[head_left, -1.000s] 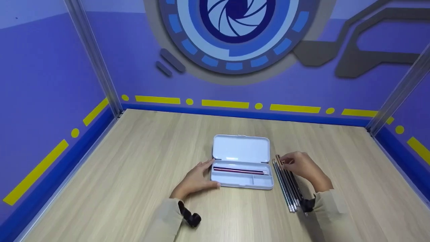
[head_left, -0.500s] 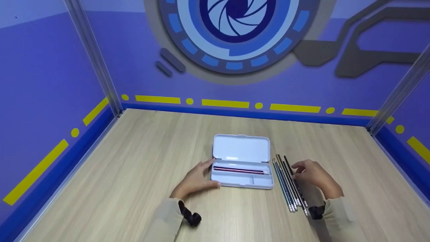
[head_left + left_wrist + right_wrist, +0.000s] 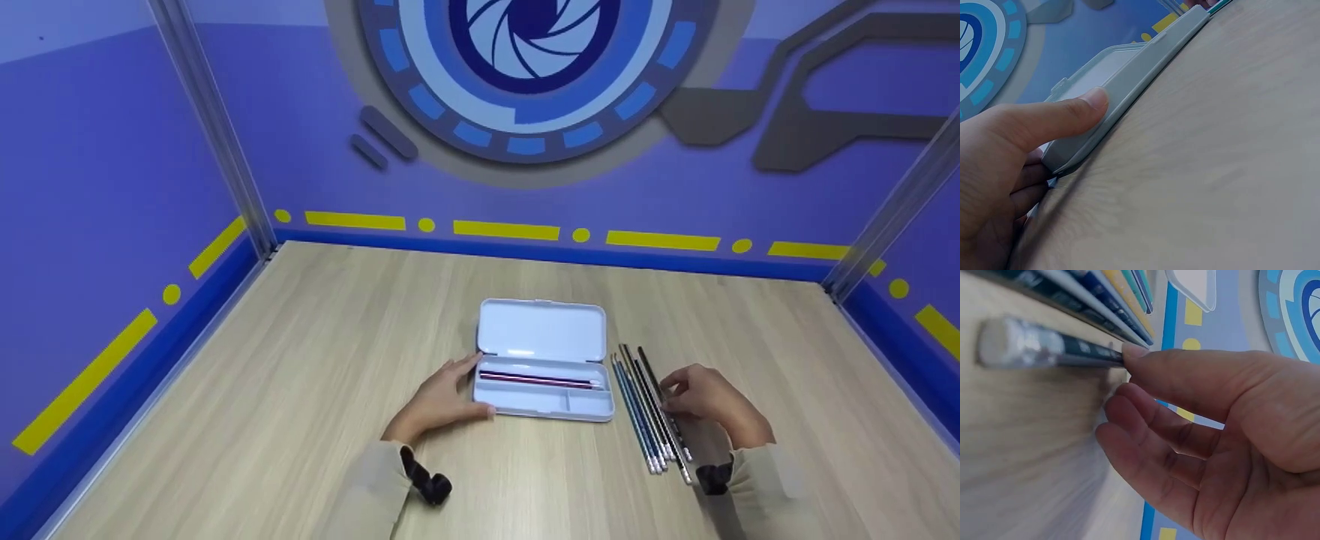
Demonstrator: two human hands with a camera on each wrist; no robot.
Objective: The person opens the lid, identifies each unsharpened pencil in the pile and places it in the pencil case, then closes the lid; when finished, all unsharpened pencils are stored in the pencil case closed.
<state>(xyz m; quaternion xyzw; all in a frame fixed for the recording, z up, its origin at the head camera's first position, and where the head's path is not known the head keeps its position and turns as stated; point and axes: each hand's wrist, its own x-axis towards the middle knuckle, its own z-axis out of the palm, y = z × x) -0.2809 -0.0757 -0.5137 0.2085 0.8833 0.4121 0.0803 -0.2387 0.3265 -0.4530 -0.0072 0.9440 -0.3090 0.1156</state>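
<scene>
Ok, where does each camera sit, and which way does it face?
Head: worn on the head, facing forward and down; table, pencil case, loose pencils, left hand, right hand and sleeves show.
Left wrist: on that wrist, facing the pencil case's side; mainly left hand shows.
Right wrist: on that wrist, facing loose pencils and wall; right hand shows.
Head and right wrist share the loose pencils.

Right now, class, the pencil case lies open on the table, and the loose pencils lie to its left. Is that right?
Not quite: the loose pencils lie to the right of the case, as the head view shows. The pencil case does lie open on the table.
</scene>
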